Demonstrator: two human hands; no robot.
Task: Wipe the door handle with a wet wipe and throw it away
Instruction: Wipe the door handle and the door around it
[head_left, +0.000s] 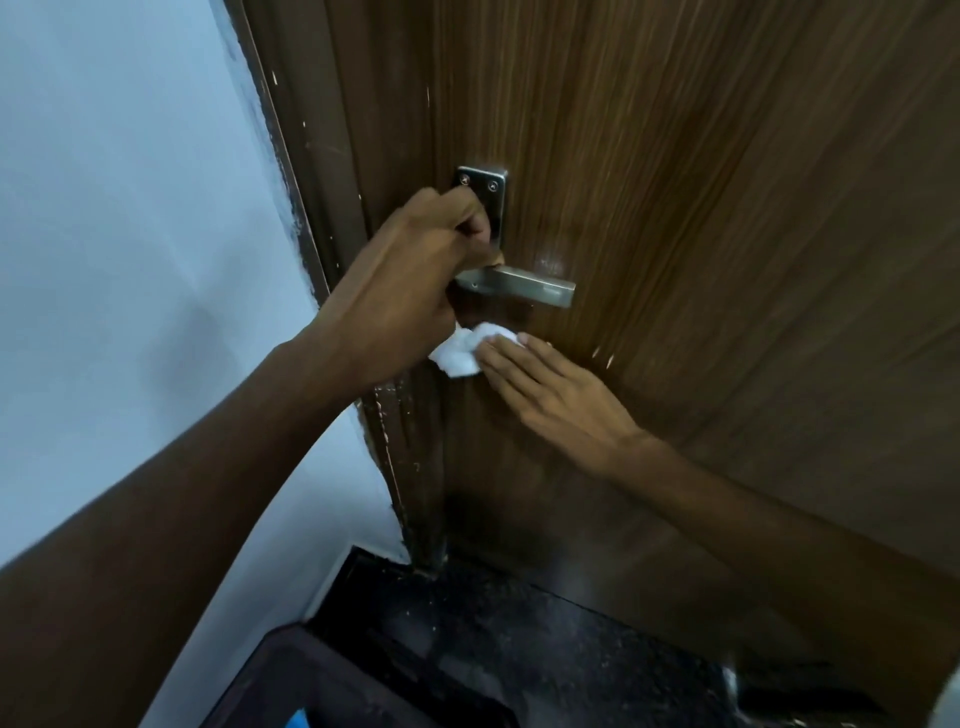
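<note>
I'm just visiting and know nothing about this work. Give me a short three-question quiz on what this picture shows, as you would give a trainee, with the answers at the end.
1. True or false: the wet wipe is pressed against the lever of the door handle.
2. Which of the hands is at the handle's base?
A. the left hand
B. the right hand
C. neither
3. Fill in: the right hand's fingers lie flat on the wipe, against the wooden ____.

Key
1. False: the wipe is below the lever, on the door.
2. A
3. door
</note>
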